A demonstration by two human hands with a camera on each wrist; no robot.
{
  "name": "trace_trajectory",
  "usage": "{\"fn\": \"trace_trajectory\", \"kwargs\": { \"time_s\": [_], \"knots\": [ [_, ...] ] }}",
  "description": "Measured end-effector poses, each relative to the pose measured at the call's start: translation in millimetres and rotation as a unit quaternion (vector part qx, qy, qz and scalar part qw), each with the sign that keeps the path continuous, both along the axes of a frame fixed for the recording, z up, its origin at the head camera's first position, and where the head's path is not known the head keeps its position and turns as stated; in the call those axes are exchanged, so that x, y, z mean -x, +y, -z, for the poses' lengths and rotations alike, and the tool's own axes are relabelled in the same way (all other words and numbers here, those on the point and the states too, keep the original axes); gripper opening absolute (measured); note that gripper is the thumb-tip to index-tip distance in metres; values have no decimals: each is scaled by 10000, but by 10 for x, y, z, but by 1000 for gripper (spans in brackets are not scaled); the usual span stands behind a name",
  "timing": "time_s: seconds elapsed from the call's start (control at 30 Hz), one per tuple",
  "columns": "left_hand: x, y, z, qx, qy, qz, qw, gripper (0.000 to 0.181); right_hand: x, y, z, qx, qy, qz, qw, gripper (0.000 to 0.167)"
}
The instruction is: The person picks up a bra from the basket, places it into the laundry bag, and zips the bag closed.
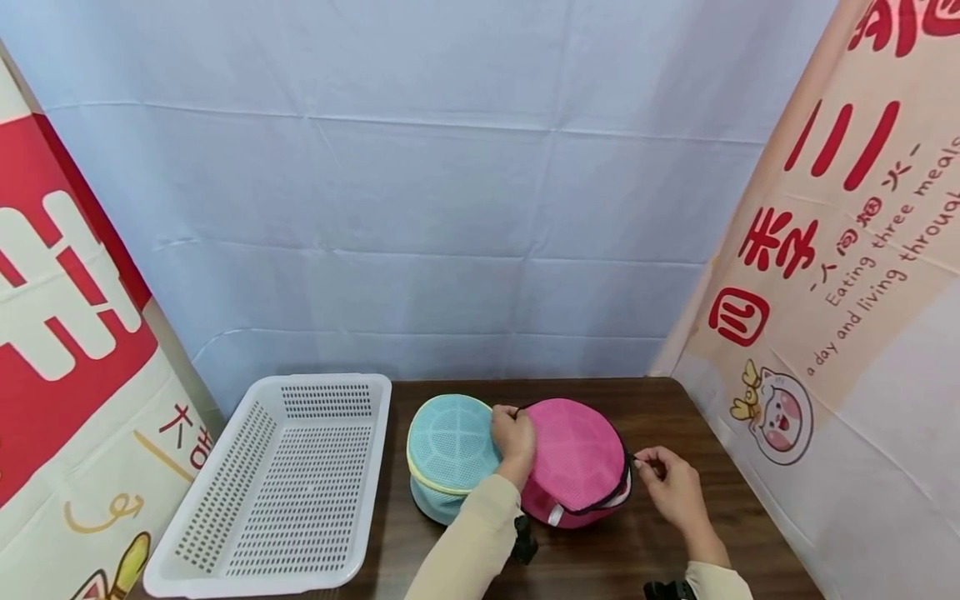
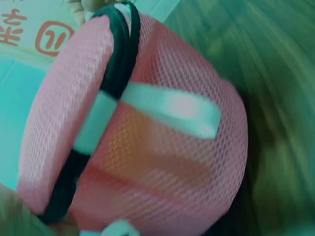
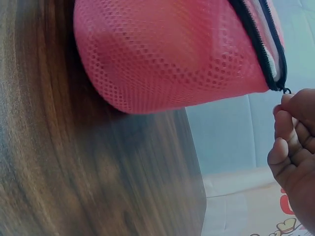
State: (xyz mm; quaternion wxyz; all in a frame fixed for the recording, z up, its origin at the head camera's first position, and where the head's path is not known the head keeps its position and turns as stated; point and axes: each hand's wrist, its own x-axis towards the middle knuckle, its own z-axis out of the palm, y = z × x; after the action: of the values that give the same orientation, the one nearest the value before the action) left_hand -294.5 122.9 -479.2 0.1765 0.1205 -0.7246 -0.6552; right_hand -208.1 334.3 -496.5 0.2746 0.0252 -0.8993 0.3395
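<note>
A round pink mesh laundry bag (image 1: 573, 454) with a black zipper stands on the table. My left hand (image 1: 516, 437) grips the bag's rim on its left side. At the bag's right side, my right hand (image 1: 671, 483) pinches the zipper pull (image 3: 286, 90) between thumb and finger. Part of the zipper is undone, and something white shows in the gap beside the pull. A pale fabric tab (image 2: 182, 108) sticks out from the bag's side. Just left of my left hand is a round blue mesh laundry bag (image 1: 453, 442) with yellow trim, partly covered by my arm.
A white perforated plastic basket (image 1: 378, 467) stands on the left of the dark wooden table (image 1: 645, 400). Pale blue cloth (image 1: 435, 183) hangs behind, and printed cloths (image 1: 870, 275) hang at both sides.
</note>
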Motion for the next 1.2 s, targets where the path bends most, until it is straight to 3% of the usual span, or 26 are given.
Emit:
{"fn": "trace_trajectory", "kwargs": {
  "time_s": [0.07, 0.2, 0.33, 0.43, 0.67, 0.83, 1.0, 1.2],
  "knots": [
    [-3, -43, -6, 588, -94, 349, 9976, 10, 3, 8, -7, 11, -11, 87, 10000, 10],
    [-5, -127, -30, 1488, -241, 943, 9841, 10, 12, 27, -15, 58, -63, 266, 9996, 8],
    [-2, -172, -48, 1691, -349, 1150, 9782, 9, 18, 37, -11, 55, -111, 236, 9996, 7],
    [-2, -187, -48, 1896, -243, 1290, 9731, 6, 12, 38, -4, 84, -116, 255, 9996, 8],
    [18, -175, -28, 2810, 251, 1613, 9457, 36, 11, 6, -21, 138, 3, 234, 9996, 9],
    [48, -163, -81, 3004, 286, 1884, 9346, 33, 40, -12, -31, 121, 73, 224, 9996, 11],
    [78, -161, -97, 3026, 212, 2087, 9297, 31, 76, -8, -43, 93, 140, 182, 9997, 11],
    [137, -148, -90, 3166, 169, 2118, 9245, 31, 115, -25, -57, 49, 150, 84, 9998, 11]
  ]
}}
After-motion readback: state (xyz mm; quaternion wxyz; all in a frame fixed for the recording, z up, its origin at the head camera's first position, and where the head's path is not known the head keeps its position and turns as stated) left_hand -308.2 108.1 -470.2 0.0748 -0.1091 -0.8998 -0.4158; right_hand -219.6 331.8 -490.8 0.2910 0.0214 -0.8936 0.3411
